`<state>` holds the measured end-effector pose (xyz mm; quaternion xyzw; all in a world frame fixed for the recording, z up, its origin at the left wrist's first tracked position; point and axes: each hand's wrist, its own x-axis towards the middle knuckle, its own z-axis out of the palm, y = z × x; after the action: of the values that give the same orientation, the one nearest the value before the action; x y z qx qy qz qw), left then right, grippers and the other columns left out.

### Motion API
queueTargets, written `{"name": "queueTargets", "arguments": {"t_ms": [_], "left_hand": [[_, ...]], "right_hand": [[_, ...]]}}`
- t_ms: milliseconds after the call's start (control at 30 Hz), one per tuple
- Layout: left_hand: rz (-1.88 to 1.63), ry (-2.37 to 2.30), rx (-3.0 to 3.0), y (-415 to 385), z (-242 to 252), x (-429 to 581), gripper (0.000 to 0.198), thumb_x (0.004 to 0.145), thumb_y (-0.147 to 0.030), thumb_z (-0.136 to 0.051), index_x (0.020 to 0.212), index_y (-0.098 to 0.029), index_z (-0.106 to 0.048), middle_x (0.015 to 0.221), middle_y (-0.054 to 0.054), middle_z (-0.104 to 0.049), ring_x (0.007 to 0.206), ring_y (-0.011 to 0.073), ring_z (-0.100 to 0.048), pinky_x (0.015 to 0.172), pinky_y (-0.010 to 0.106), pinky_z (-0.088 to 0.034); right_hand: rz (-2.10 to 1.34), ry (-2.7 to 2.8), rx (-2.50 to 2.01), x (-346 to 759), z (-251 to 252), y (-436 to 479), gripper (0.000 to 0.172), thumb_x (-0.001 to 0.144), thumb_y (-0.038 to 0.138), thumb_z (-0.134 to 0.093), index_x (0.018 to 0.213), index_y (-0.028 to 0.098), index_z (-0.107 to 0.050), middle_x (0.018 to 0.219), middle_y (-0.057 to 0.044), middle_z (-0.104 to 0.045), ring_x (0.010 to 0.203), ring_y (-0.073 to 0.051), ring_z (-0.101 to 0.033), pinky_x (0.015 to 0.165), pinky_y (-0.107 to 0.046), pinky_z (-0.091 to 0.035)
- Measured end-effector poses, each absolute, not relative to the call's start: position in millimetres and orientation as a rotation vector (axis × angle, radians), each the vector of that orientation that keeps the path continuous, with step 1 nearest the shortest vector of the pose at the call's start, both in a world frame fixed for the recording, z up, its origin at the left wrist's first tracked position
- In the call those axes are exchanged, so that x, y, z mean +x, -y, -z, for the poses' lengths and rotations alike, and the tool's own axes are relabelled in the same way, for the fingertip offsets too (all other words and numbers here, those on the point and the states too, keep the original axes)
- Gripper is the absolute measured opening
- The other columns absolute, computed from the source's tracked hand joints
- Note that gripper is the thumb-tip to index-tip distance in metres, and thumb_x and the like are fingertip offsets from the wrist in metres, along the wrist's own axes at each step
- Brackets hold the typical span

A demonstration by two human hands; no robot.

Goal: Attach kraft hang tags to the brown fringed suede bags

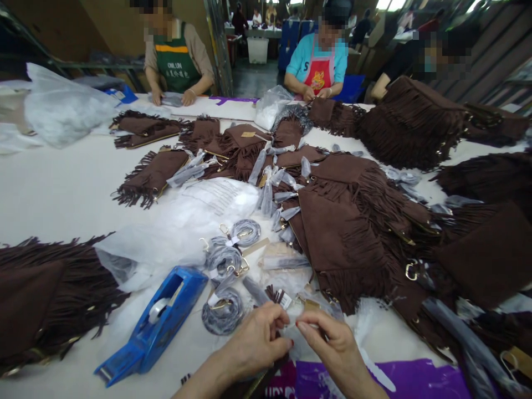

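Note:
My left hand [258, 335] is closed, with thumb and fingertips curled together near the front edge. Close beside it my right hand [332, 343] pinches thumb against forefinger. Something thin and pale seems to run between the fingertips, too small to make out. Just beyond the fingers lie a white barcode label [286, 300], a small brown tassel [272, 293] and a tan tag [311, 305]. Below the hands, a brown piece with a gold zipper [260, 382] is partly hidden. Left of my left hand is a coiled strap in clear wrap [223, 314].
A blue tape dispenser [160, 324] lies at left, near more coiled straps [224, 261]. Brown fringed bags [341, 238] pile up at centre and right; another fringed bag [29, 305] is at left. White plastic [166, 249] and purple plastic [407, 377] cover parts of the table. Co-workers stand opposite.

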<state>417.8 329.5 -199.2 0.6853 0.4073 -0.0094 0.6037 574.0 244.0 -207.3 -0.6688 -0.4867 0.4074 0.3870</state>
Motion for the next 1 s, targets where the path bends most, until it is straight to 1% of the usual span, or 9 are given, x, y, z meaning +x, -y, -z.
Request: {"name": "queueTargets", "arguments": {"t_ms": [100,167,267,333,433,533,767,933,1000], "left_hand": [[0.083,-0.891,1.613,-332,204,427,0.013,0.065,-0.02,-0.055,0.075,-0.017,-0.063,0.073,-0.002,-0.047,0.062,0.0112,-0.044,0.055,0.022,-0.031],[0.08,-0.837,1.539,-336,213,430,0.01,0.064,-0.02,-0.056,0.069,-0.016,-0.064,0.073,-0.002,-0.048,0.064,0.0116,-0.044,0.058,0.022,-0.032],[0.07,-0.758,1.415,-340,225,429,0.009,0.063,-0.023,-0.056,0.064,-0.015,-0.061,0.064,-0.003,-0.049,0.062,0.0112,-0.043,0.058,0.022,-0.032],[0.106,-0.747,1.356,-342,229,427,0.016,0.066,-0.03,-0.053,0.064,-0.015,-0.057,0.055,-0.004,-0.045,0.053,0.0099,-0.039,0.052,0.021,-0.03],[0.164,-0.74,1.292,-341,228,424,0.025,0.069,-0.041,-0.047,0.069,-0.017,-0.05,0.05,-0.006,-0.04,0.045,0.0092,-0.034,0.045,0.021,-0.029],[0.188,-0.733,1.299,-340,226,424,0.026,0.071,-0.044,-0.046,0.071,-0.018,-0.046,0.052,-0.006,-0.04,0.046,0.0098,-0.036,0.044,0.021,-0.03],[0.177,-0.705,1.452,-336,225,426,0.015,0.076,-0.03,-0.047,0.069,-0.017,-0.047,0.057,-0.006,-0.04,0.055,0.0099,-0.035,0.051,0.021,-0.027],[0.203,-0.684,1.446,-336,221,425,0.007,0.073,-0.023,-0.047,0.076,-0.017,-0.049,0.054,-0.008,-0.037,0.051,0.009,-0.032,0.048,0.02,-0.025],[0.214,-0.686,1.41,-336,219,424,0.008,0.071,-0.02,-0.047,0.079,-0.017,-0.048,0.054,-0.009,-0.036,0.05,0.0088,-0.032,0.046,0.02,-0.024]], "right_hand": [[-1.056,1.054,-1.739,567,215,-230,0.023,0.078,0.038,-0.055,0.069,0.019,-0.067,0.058,0.002,-0.052,0.052,-0.012,-0.044,0.049,-0.021,-0.034],[-1.092,0.933,-1.752,562,218,-222,0.025,0.075,0.041,-0.057,0.068,0.019,-0.067,0.052,0.004,-0.043,0.048,-0.01,-0.035,0.045,-0.021,-0.028],[-1.138,0.819,-1.793,556,218,-215,0.027,0.072,0.045,-0.059,0.067,0.019,-0.067,0.048,0.007,-0.027,0.044,-0.008,-0.022,0.041,-0.022,-0.018],[-1.131,0.79,-1.819,554,215,-212,0.028,0.071,0.045,-0.059,0.067,0.018,-0.067,0.047,0.008,-0.021,0.044,-0.008,-0.018,0.042,-0.023,-0.014],[-1.109,0.773,-1.826,551,212,-210,0.028,0.071,0.044,-0.059,0.065,0.018,-0.066,0.048,0.008,-0.02,0.043,-0.007,-0.017,0.043,-0.023,-0.012],[-1.106,0.769,-1.83,549,215,-207,0.028,0.071,0.044,-0.058,0.065,0.018,-0.065,0.047,0.008,-0.02,0.043,-0.007,-0.017,0.044,-0.024,-0.012],[-1.111,0.759,-1.861,550,227,-196,0.029,0.071,0.044,-0.058,0.063,0.018,-0.064,0.046,0.008,-0.023,0.044,-0.008,-0.019,0.044,-0.024,-0.013],[-1.142,0.687,-1.859,552,230,-193,0.034,0.07,0.05,-0.059,0.061,0.017,-0.064,0.046,0.008,-0.025,0.044,-0.008,-0.022,0.044,-0.022,-0.016],[-1.158,0.647,-1.838,552,230,-192,0.037,0.069,0.053,-0.06,0.061,0.017,-0.064,0.046,0.008,-0.024,0.045,-0.008,-0.022,0.044,-0.022,-0.018]]}}
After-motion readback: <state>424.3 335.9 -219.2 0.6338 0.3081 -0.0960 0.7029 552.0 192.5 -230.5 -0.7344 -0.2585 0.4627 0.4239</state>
